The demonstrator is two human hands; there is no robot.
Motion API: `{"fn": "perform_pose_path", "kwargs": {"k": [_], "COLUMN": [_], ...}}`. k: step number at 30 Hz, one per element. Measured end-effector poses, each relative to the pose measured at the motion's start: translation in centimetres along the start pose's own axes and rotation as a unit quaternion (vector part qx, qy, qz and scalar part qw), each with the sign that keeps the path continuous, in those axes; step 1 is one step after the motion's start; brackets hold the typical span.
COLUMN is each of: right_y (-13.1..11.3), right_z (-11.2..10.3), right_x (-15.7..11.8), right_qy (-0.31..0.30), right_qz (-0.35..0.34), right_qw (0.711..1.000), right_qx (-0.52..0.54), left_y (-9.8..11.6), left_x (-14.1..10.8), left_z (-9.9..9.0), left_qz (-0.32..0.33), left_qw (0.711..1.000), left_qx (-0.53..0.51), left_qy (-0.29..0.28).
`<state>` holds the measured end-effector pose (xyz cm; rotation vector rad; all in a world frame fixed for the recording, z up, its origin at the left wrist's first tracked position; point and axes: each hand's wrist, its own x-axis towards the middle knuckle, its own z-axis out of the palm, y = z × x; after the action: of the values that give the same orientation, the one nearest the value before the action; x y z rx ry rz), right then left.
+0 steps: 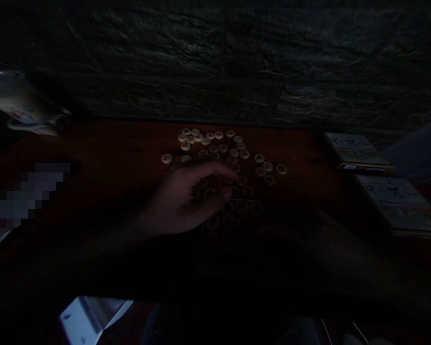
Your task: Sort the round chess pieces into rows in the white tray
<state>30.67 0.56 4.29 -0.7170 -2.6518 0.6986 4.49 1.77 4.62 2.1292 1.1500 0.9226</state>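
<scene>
Many round xiangqi pieces [213, 148] with red or dark characters lie loosely spread on the wooden table; a few show blank faces. My left hand [181, 199] reaches over the nearer ones, fingers curved, with a gap between thumb and forefinger. Its fingertips are beside a piece [242, 180], and I see nothing held. Below the thumb, more pieces [229, 222] lie close together in rows within a faint dark outline, perhaps a box or board. My right hand [305, 232] is sunk in deep shadow to the right of these rows; its fingers cannot be made out.
Two flat printed boxes [357, 147] [404, 201] lie at the right of the table [129, 143]. A clear container [25, 103] stands at the far left. Behind the table rises a rough stone wall [219, 62]. A pale object [89, 316] shows below the front edge. Light is very dim.
</scene>
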Motion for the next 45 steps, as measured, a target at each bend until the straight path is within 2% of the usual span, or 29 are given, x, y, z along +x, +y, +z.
{"fn": "perform_pose_path", "kwargs": {"k": [4, 10, 15, 25, 30, 37, 45], "right_y": [-0.22, -0.13, -0.01, -0.44, -0.51, -0.38, -0.76], "right_z": [-0.09, -0.07, 0.04, -0.15, 0.03, 0.17, 0.05], "right_x": [0.09, 0.18, 0.19, 0.08, -0.19, -0.22, -0.09], "right_qy": [-0.003, -0.013, 0.006, 0.008, 0.025, 0.014, 0.028], "right_qz": [-0.011, -0.018, -0.036, -0.029, -0.064, -0.102, -0.106], "right_qw": [0.999, 0.999, 0.999, 0.998, 0.996, 0.994, 0.990], "right_qx": [-0.036, -0.028, -0.039, -0.060, -0.052, -0.042, -0.092], "left_y": [0.06, -0.01, 0.01, -0.12, -0.06, 0.02, -0.01], "left_x": [-0.05, -0.06, -0.10, 0.00, -0.02, -0.07, -0.10], "left_z": [0.06, 0.02, 0.02, 0.10, 0.11, 0.02, 0.03], "left_qz": [-0.001, 0.004, 0.000, 0.008, 0.006, 0.003, 0.021], "left_qw": [1.000, 1.000, 1.000, 1.000, 1.000, 1.000, 1.000], "left_qx": [-0.002, -0.004, 0.001, 0.000, -0.005, -0.001, 0.010], "left_qy": [0.003, 0.003, 0.004, 0.003, 0.006, 0.006, 0.007]}}
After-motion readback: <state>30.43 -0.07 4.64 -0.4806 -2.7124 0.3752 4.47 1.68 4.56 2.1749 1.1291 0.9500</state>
